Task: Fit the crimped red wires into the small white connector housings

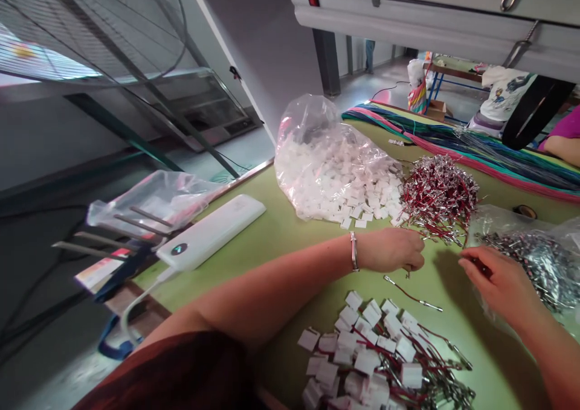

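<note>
My left hand (393,252), with a bracelet on its wrist, is closed just in front of a heap of short red wires with metal terminals (439,192). A small metal terminal (408,273) pokes out below its fingers. My right hand (498,277) is at the heap's near right side, thumb and index finger pinched together; what lies between them I cannot make out. One loose terminal wire (412,293) rests on the green table below my left hand. Nearer me is a pile of white plastic housings (356,343) with red terminal wires attached.
A clear bag (308,120) spills white housings beside the red wires. At right lies a bag of dark metal parts (548,259), with a tape roll (524,211) behind it. Long coloured wires (453,141) line the back edge. A white power bank (212,232) lies left.
</note>
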Tool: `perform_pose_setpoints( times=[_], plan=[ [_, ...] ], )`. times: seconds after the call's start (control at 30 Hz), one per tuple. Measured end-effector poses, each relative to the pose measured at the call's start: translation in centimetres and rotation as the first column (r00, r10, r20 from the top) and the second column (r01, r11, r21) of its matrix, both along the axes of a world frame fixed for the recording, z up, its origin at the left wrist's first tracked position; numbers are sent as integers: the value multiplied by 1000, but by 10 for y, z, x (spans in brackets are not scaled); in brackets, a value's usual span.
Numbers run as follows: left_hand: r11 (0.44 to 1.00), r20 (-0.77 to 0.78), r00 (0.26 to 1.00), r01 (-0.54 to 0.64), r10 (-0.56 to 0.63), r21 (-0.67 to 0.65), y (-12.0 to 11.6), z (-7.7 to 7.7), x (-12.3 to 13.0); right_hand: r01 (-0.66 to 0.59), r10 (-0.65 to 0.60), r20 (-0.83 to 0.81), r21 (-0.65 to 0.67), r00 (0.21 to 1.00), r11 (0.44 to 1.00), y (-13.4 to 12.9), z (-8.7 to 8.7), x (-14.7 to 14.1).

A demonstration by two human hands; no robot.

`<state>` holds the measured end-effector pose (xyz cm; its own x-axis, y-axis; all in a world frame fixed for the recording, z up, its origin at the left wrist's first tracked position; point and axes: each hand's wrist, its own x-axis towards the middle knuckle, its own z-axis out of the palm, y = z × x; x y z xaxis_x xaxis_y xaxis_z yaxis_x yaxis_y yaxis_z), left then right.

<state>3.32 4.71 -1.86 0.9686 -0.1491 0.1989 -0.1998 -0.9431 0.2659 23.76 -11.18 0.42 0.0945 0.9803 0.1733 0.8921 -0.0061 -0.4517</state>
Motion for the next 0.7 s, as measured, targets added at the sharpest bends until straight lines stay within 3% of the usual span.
perform_pose_setpoints(
  times=[0.1, 0.17, 0.27, 0.33, 0.4, 0.47, 0.5, 0.53, 0.6, 0.7],
  plan=[
    [996, 49, 999, 10, -5, -83, -1, -7, 5, 131, -136, -155, -43, 978, 990, 0, 6, 10],
    [979, 94, 996, 13, 7, -202, -1, -6, 7, 194, -224, -336, -121, 915, 974, -1, 11, 17],
    [891, 225, 965, -21, 137, -454, 2, 4, 6, 209, -268, -529, -169, 806, 963, -2, 17, 28],
    [760, 259, 914, -76, 311, -645, 3, 14, 4, 234, -286, -557, -165, 780, 958, -2, 18, 30],
    [574, 200, 857, -129, 475, -809, 2, 24, 3, 257, -302, -555, -159, 775, 953, -1, 14, 25],
    [409, 81, 812, -202, 578, -890, -1, 28, 2, 229, -278, -571, -157, 773, 961, 0, 6, 15],
    [363, 14, 801, -255, 599, -896, -4, 29, 3, 202, -253, -585, -152, 771, 967, 1, 2, 8],
    [340, -54, 796, -317, 602, -885, -8, 28, 4, 175, -226, -591, -142, 775, 974, 2, -2, 0],
    [347, -173, 805, -424, 567, -836, -16, 23, 7, 134, -170, -560, -105, 811, 985, 3, -7, -14],
    [369, -257, 834, -465, 489, -805, -28, 13, 11, 122, -109, -440, 1, 891, 993, 5, -10, -28]
  ],
)
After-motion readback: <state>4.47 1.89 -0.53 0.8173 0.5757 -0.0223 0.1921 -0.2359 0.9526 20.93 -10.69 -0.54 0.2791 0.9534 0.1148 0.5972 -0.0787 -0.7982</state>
